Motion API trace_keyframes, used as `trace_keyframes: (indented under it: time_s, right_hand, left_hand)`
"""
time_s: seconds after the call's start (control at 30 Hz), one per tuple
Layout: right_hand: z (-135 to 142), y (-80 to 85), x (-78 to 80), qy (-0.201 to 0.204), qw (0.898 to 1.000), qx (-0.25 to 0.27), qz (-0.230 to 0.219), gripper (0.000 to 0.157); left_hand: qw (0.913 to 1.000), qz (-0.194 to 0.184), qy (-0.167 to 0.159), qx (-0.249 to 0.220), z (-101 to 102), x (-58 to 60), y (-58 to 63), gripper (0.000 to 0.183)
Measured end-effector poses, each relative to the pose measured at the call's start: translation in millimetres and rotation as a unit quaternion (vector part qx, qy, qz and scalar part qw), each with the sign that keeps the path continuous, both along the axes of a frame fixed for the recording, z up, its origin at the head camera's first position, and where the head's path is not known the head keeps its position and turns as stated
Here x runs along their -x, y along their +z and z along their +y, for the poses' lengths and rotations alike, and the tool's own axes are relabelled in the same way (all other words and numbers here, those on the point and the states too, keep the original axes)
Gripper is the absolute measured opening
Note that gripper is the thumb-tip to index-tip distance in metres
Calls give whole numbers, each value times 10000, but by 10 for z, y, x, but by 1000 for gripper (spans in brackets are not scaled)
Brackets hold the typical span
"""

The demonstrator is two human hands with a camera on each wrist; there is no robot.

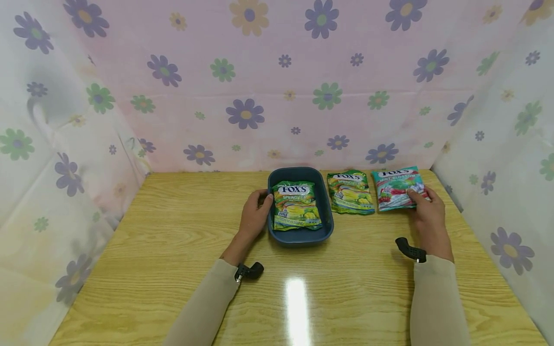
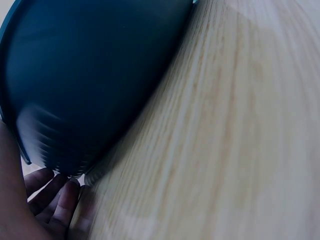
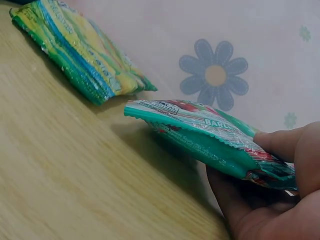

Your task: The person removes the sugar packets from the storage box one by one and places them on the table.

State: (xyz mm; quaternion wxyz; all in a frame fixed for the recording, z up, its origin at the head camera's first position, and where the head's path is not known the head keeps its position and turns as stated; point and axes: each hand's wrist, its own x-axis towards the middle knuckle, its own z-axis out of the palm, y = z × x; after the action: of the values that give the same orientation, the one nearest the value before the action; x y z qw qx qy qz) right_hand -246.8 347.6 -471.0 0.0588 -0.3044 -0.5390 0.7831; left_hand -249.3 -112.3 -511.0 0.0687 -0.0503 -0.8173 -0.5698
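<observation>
My right hand (image 1: 430, 211) pinches the right edge of a teal Fox's Mint Blossom candy bag (image 1: 398, 188), thumb on top and fingers beneath. In the right wrist view the bag (image 3: 200, 132) is tilted, its near edge lifted off the table. My left hand (image 1: 255, 214) grips the left side of a dark blue plastic tub (image 1: 298, 238), its thumb at the rim. The left wrist view shows those fingers (image 2: 65, 200) against the tub's outer wall (image 2: 95, 75). Inside the tub lies a green and yellow Fox's Spring Tea bag (image 1: 296, 206).
A second Spring Tea bag (image 1: 350, 192) lies on the wooden table (image 1: 182, 230), between the tub and the Mint Blossom bag. Flowered cloth (image 1: 268, 72) rises behind the table and along both sides. Small black wrist cameras (image 1: 251, 270) are strapped to both sleeves.
</observation>
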Motion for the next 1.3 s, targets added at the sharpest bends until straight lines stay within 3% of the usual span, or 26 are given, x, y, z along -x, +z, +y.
trace_keyframes:
  time_s: [0.27, 0.6, 0.83, 1.3]
  right_hand:
    - [27, -97, 40, 86, 9984, -514, -222, 73]
    - [9, -100, 43, -119, 9846, -1622, -637, 64]
    - [21, -29, 22, 242, 9523, -2930, -814, 62]
    - [-9, 106, -49, 407, 9278, -3661, -591, 67]
  left_hand:
    - [10000, 6, -31, -28, 4, -5, 3, 47]
    - [10000, 62, 10, -52, 0, -16, 4, 47]
    - [10000, 34, 24, -69, -11, -21, 7, 47]
    - [10000, -4, 15, -22, 0, -15, 24, 47]
